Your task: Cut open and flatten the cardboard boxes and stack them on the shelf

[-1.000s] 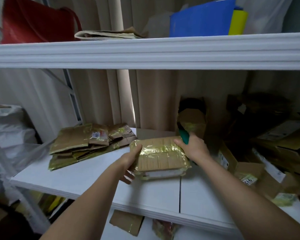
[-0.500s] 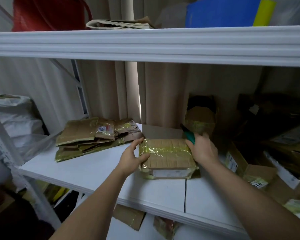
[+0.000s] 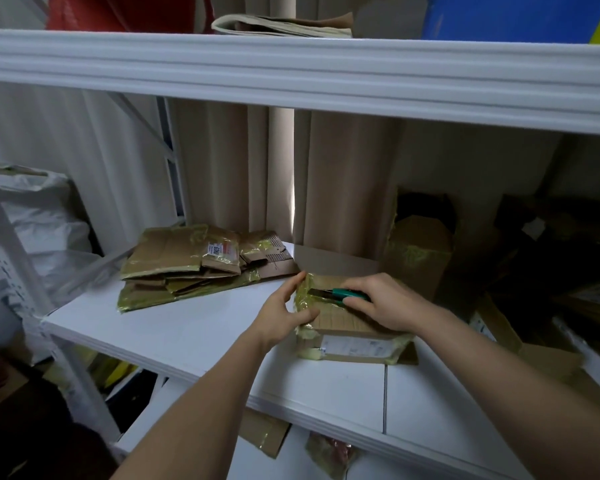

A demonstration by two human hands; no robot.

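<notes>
A small cardboard box (image 3: 343, 323) wrapped in yellow tape lies on the white shelf (image 3: 194, 327), with a white label on its near side. My left hand (image 3: 284, 313) holds the box's left edge, thumb on top. My right hand (image 3: 385, 303) grips a green utility knife (image 3: 347, 293) lying across the box top, its dark blade pointing left onto the tape. A stack of flattened taped boxes (image 3: 194, 268) lies on the shelf to the left.
Several unflattened boxes (image 3: 420, 251) crowd the shelf's right side and back. An upper shelf (image 3: 291, 74) hangs overhead with a red bag, papers and a blue folder. White sacks (image 3: 39, 230) stand at the left. Cardboard scraps lie on the lower shelf.
My right hand has swung the knife from beside the box's far right corner down onto its top, blade pointing left. My left hand stays on the left edge.
</notes>
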